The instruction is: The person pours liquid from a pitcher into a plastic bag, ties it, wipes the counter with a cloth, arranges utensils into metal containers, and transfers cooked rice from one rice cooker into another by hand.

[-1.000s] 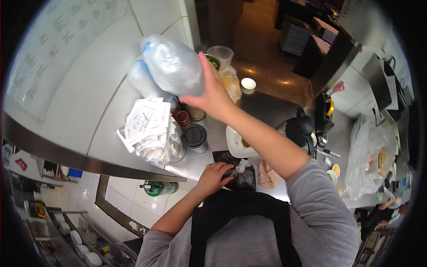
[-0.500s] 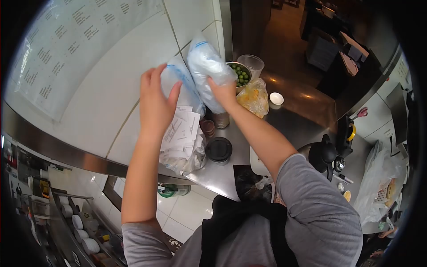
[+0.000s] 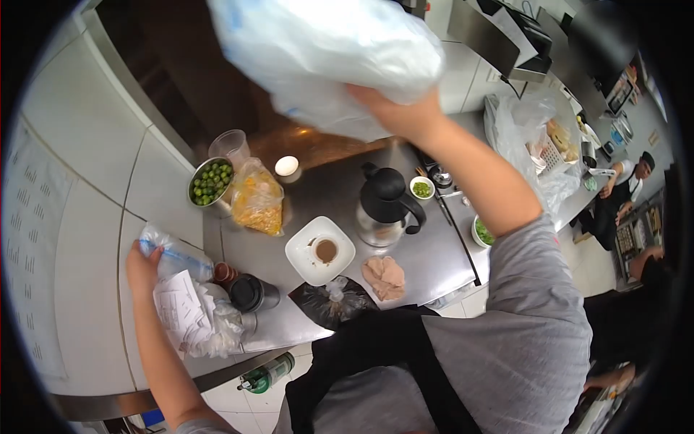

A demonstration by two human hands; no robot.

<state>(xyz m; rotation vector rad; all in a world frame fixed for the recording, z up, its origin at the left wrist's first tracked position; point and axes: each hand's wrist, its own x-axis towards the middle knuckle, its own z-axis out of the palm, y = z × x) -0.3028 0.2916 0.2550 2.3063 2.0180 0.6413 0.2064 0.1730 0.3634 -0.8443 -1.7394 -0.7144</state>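
Raised high at the top of the head view, my right hand (image 3: 405, 116) grips a large bundle of clear plastic bags (image 3: 329, 54) with blue print. My left hand (image 3: 142, 267) is down by the tiled wall, its thumb and fingers closed at the edge of a second plastic bag bundle (image 3: 179, 259). Paper slips (image 3: 181, 307) lie just below that bundle, on a crumpled plastic bag (image 3: 220, 329). To their right stands a dark cup with a black lid (image 3: 248, 293).
The steel counter (image 3: 434, 253) holds a bowl of green citrus fruits (image 3: 210, 184), a bag of yellow food (image 3: 258, 199), a white square dish (image 3: 300, 249), a black-lidded jug (image 3: 383, 206), pale pink pieces (image 3: 383, 277) and a knotted black bag (image 3: 336, 302). A person (image 3: 629, 188) sits far right.
My right hand has lifted the large bag bundle away from the wall, up and to the right. My left hand, earlier open, has closed at the other bundle. The view has turned right.
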